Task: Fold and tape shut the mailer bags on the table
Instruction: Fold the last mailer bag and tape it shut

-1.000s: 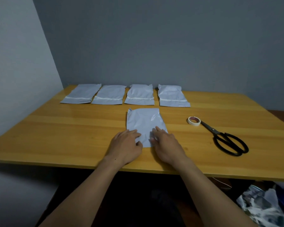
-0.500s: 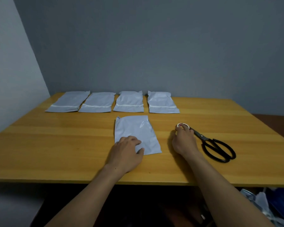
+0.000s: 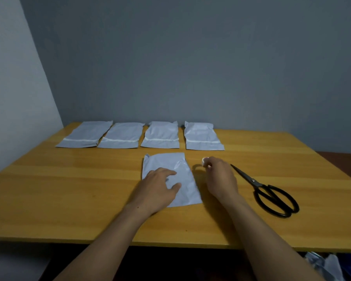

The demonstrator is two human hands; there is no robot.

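Observation:
A folded grey mailer bag (image 3: 178,165) lies in the middle of the wooden table (image 3: 69,189). My left hand (image 3: 158,187) rests flat on its near half, fingers spread. My right hand (image 3: 219,177) is just right of the bag, lifted a little off the table and closed around a small white tape roll (image 3: 204,160), of which only the far edge shows past my fingers. Several more grey mailer bags (image 3: 160,134) with white adhesive strips lie in a row along the far side of the table.
Black scissors (image 3: 270,191) lie on the table right of my right hand, blades pointing toward it. Grey walls stand behind and to the left. Crumpled plastic (image 3: 322,266) sits below the table's front right edge.
My right hand left the bag, reached right to the tape roll beside the scissors, closed on it and brought it left toward the bag. My left hand stayed on the bag.

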